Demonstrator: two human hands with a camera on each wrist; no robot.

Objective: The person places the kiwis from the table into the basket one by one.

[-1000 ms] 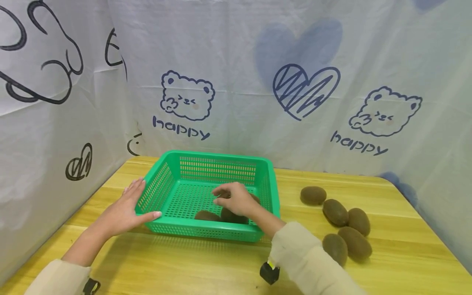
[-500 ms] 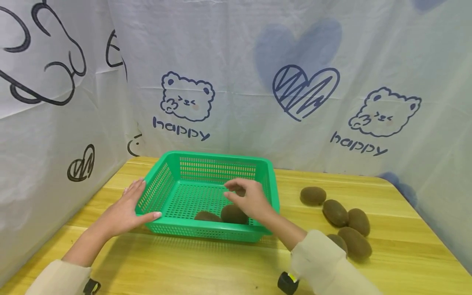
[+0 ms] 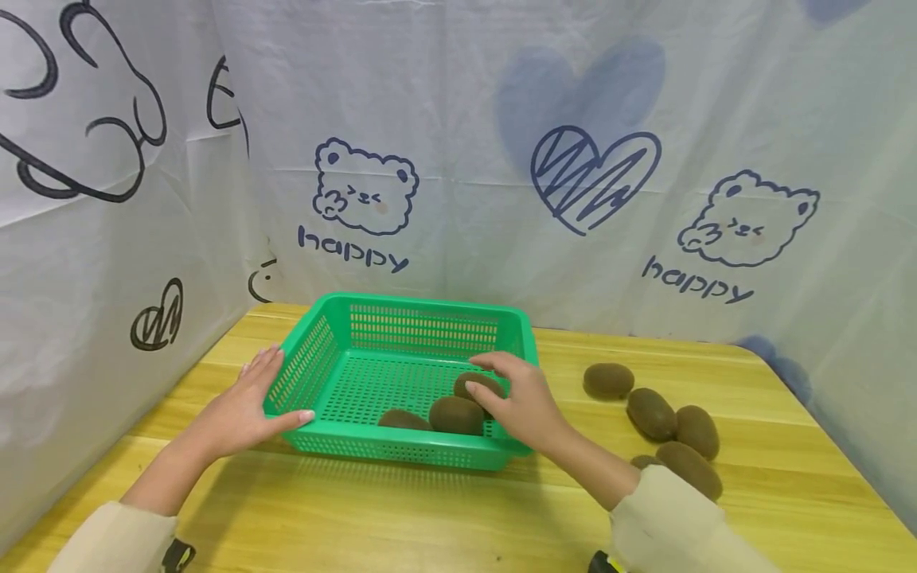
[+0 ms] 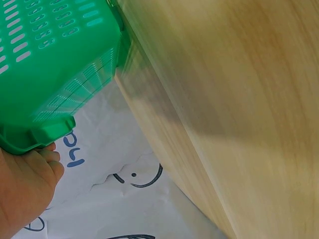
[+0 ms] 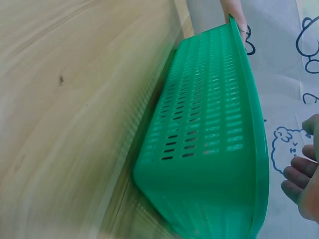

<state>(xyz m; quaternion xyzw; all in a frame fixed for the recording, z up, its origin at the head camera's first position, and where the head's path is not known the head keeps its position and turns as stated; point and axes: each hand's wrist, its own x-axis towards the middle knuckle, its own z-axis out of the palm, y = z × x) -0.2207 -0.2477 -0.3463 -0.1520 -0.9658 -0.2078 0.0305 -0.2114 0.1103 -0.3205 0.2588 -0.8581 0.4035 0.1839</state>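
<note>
A green plastic basket (image 3: 401,440) with slotted walls stands on the wooden table, holding brown kiwis. In it I see one kiwi (image 3: 456,416) by the front wall, another kiwi (image 3: 403,419) to its left, and a third kiwi (image 3: 469,384) partly behind my right hand. My left hand (image 3: 239,410) rests at the basket's left front corner, fingers extended along the outer side and thumb over the front rim. Over the right part of the basket hovers my right hand (image 3: 521,400), fingers loosely bent with nothing between them; the right wrist view shows its fingers apart above the rim.
Several loose kiwis lie on the table to the right, among them a kiwi (image 3: 608,381) at the back and a kiwi (image 3: 689,469) partly behind the right sleeve. A white printed cloth (image 3: 473,239) hangs behind and along the left of the table (image 3: 401,517).
My right hand has moved rightward from the middle of the basket toward its right rim, uncovering the kiwis inside. The left hand stays at the corner; the basket barely shifts.
</note>
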